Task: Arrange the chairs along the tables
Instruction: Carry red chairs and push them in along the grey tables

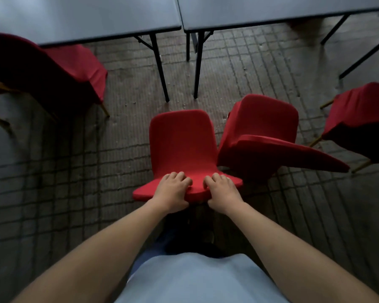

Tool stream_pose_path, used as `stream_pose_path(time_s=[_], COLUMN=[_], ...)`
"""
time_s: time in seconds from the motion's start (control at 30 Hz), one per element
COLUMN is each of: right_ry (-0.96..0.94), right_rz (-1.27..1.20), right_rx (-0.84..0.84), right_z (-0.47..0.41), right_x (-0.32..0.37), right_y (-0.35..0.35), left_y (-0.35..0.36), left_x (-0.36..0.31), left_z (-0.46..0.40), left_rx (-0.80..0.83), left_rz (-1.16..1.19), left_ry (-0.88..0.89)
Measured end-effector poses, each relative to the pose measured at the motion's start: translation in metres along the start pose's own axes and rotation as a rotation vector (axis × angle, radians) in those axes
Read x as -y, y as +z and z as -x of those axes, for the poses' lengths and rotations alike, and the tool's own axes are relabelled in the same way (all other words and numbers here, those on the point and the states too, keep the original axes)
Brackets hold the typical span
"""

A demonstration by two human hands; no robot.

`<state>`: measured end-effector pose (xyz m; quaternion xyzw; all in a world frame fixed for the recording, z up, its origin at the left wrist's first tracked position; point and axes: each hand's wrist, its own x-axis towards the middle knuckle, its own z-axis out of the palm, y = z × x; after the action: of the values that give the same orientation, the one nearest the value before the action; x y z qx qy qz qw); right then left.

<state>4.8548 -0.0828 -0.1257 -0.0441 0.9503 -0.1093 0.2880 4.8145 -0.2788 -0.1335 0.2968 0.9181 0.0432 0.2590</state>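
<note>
Both hands clamped side by side on the top edge of the centre chair's backrest [187,194], left hand [173,191] and right hand [222,192] equally near, fingers curled over the front, thumbs hidden behind. Centre chair [182,141] directly ahead of the hands, seat pointing forward at the gap between left bench [83,18] and right bench [282,12], well short of both; second chair [260,136] touching or just beside on the right, angled. No containers visible; likely next move a straight push forward toward the bench edge.
</note>
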Motion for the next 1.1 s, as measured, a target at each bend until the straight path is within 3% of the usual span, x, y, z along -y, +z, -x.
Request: stream_pose_path(time_s=[0.17,0.33,0.57,1.1], right_ry=[-0.174,-0.206,0.002,-0.066], right_rz=[0.113,0.105,-0.084,-0.155], right_rx=[-0.153,-0.333,-0.617,-0.656], right_z=[-0.019,-0.057,-0.137,-0.286], right_x=[-0.008,-0.009,0.016,0.005], right_y=[-0.015,-0.053,-0.127,-0.286], left_y=[-0.006,-0.042,-0.111,-0.257], left_x=[0.016,0.050,0.109,0.200], left_z=[-0.012,-0.044,-0.103,-0.224], left_rx=[-0.111,-0.309,-0.584,-0.622], left_rz=[-0.001,0.048,0.142,0.190], left_ry=[0.113,0.142,0.035,-0.036])
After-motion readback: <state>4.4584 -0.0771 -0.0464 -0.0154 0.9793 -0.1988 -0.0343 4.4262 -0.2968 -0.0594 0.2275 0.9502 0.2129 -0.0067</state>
